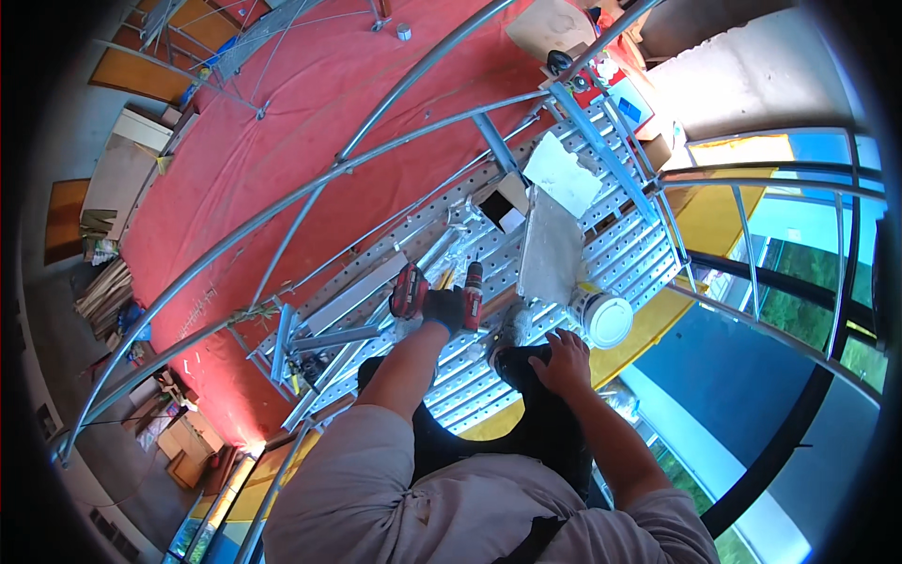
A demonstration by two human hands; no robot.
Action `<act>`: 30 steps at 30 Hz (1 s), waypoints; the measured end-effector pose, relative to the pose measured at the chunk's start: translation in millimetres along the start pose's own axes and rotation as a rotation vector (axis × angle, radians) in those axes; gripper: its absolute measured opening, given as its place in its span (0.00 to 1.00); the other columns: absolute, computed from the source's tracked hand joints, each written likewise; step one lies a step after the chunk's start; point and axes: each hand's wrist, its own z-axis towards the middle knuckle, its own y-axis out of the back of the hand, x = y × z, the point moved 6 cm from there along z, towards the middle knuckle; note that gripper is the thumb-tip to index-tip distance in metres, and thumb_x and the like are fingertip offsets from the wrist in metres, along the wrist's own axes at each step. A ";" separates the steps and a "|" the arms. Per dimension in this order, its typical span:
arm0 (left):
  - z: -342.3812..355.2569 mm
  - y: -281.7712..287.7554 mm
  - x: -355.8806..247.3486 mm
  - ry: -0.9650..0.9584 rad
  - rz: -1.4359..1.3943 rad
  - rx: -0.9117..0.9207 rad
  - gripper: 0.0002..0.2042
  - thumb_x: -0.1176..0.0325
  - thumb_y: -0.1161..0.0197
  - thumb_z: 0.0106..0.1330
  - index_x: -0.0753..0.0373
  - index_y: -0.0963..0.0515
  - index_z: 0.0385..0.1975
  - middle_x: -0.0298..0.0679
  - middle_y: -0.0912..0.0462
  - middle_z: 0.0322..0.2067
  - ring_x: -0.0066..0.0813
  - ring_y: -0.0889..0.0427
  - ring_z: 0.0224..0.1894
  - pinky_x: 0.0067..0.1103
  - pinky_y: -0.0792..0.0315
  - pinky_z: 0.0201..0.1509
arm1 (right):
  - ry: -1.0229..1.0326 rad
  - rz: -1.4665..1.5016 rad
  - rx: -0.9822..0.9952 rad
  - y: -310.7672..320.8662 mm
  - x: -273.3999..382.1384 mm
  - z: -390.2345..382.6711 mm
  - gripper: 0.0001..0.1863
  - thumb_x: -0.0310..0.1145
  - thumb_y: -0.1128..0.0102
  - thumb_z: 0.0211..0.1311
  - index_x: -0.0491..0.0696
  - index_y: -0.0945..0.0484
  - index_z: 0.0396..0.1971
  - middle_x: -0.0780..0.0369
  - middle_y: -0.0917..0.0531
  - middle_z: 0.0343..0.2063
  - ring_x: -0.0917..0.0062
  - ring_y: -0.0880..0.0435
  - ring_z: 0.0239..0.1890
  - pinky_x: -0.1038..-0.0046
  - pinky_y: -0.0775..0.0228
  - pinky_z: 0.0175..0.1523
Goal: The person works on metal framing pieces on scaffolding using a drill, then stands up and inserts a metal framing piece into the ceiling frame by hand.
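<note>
My left hand [443, 309], in a dark glove, is wrapped around the handle of a red and black cordless drill [473, 299]. The chuck points away from me, and the battery end shows left of the glove. My right hand [564, 362] is bare and rests on my right knee with its fingers spread. Just beyond it stands a white lidded bucket [604, 318]. Ahead of the drill, clear plastic wrap and metal strips [442, 252] lie on the perforated metal platform [451, 381]. A grey board [551, 246] lies right of the drill.
Curved metal guard rails [310, 183] cross on the left, above a red sheet [216, 226] far below. A torn white panel [564, 174] and an open cardboard box [501, 202] lie at the platform's far part. More railings [752, 249] run along the right, by the windows.
</note>
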 end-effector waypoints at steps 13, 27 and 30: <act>130.2 -82.9 9.8 0.006 -0.123 -0.235 0.15 0.62 0.53 0.76 0.64 0.22 0.49 0.44 0.11 0.30 0.43 0.11 0.30 0.42 0.21 0.34 | 0.067 0.031 -0.133 -0.5 6.1 101.5 0.28 0.47 0.26 0.56 0.45 0.17 0.52 0.55 0.18 0.58 0.56 0.24 0.64 0.55 0.38 0.71; 177.9 -95.0 37.7 0.155 -0.232 0.196 0.21 0.60 0.47 0.71 0.61 0.22 0.60 0.49 0.13 0.50 0.49 0.12 0.50 0.44 0.21 0.53 | 0.129 0.050 -0.234 -3.0 14.3 160.6 0.28 0.48 0.25 0.55 0.46 0.16 0.50 0.55 0.16 0.54 0.59 0.21 0.62 0.57 0.36 0.69; 166.7 -62.9 29.9 0.021 -0.187 0.308 0.19 0.65 0.46 0.69 0.62 0.17 0.54 0.48 0.13 0.51 0.49 0.12 0.50 0.41 0.21 0.53 | 0.185 0.030 -0.273 -7.4 8.4 170.6 0.27 0.50 0.26 0.55 0.46 0.16 0.49 0.56 0.15 0.51 0.60 0.19 0.58 0.56 0.35 0.67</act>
